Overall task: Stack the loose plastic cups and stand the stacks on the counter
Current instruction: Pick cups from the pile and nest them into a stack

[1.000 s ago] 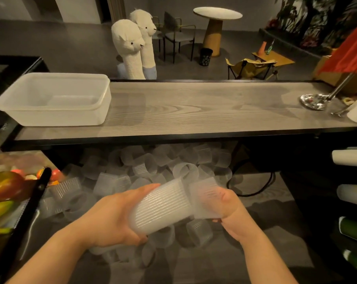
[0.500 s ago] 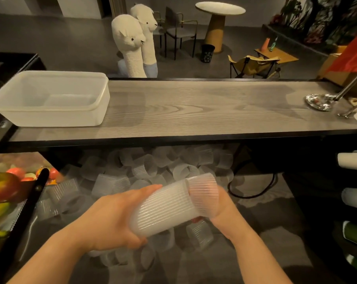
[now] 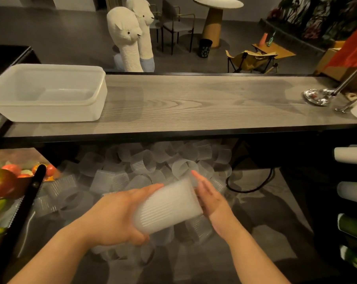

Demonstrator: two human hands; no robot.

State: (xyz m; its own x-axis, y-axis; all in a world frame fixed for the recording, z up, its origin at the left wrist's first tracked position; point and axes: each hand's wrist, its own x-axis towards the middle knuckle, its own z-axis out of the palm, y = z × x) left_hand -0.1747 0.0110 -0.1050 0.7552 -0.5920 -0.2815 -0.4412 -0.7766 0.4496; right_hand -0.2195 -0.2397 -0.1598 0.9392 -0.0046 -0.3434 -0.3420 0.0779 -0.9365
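Left hand: the left hand (image 3: 114, 218) grips the cup stack (image 3: 167, 208) from the near side, fingers curled over its ribbed wall and thumb underneath.
Right hand: the right hand (image 3: 209, 196) lies flat against the right-hand end of the stack, fingers straight and together, pointing away from the person; it grasps nothing.
Cup stack: translucent ribbed cups nested into one another, held on their side, tilted with the right end higher, in the air below the counter edge and above the loose cups; motion blur hides how many cups it has.
Loose cups: a heap of loose cups (image 3: 144, 167) lies on the lower surface under the counter, most on their sides, some with mouths facing the camera.
Counter: a grey wood-grain counter (image 3: 194, 103) runs across the view above the hands; no stack stands on it.
Tub: a white plastic tub (image 3: 46, 93) sits at the counter's left end.
Right end of counter: a shiny metal base with a rod (image 3: 319, 96) rests there.
Far left: a basket of fruit (image 3: 1, 183) beside a black bar.
Beyond the counter: two alpaca figures (image 3: 130, 37) stand on the floor.
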